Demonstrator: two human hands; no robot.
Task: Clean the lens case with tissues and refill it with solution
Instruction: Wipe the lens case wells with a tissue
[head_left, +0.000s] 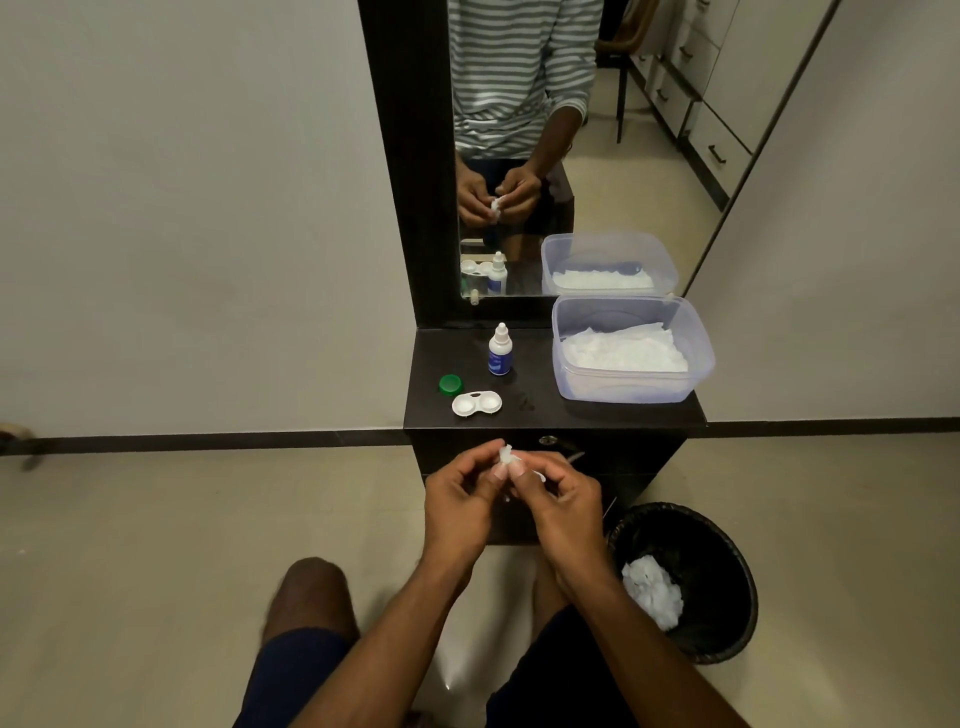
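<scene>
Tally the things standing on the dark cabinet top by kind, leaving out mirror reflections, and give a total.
Solution bottle: 1
Green cap: 1
White lens case: 1
Plastic tub of tissues: 1
Total: 4

Bare dark countertop (540, 384) lies between the solution bottle (500, 351) and tissue tub (631, 349), lens case (476, 404) just left

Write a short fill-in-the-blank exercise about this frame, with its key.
1. Both hands, the left hand and the right hand, pinch a small wad of white ____.
2. The loose round screw cap lying beside the white two-well lens case is ____ in colour.
3. The small white solution bottle stands upright with its cap ____.
4. Crumpled white tissues lie in the black ____.

Missing words: tissue; green; on; bin
</scene>
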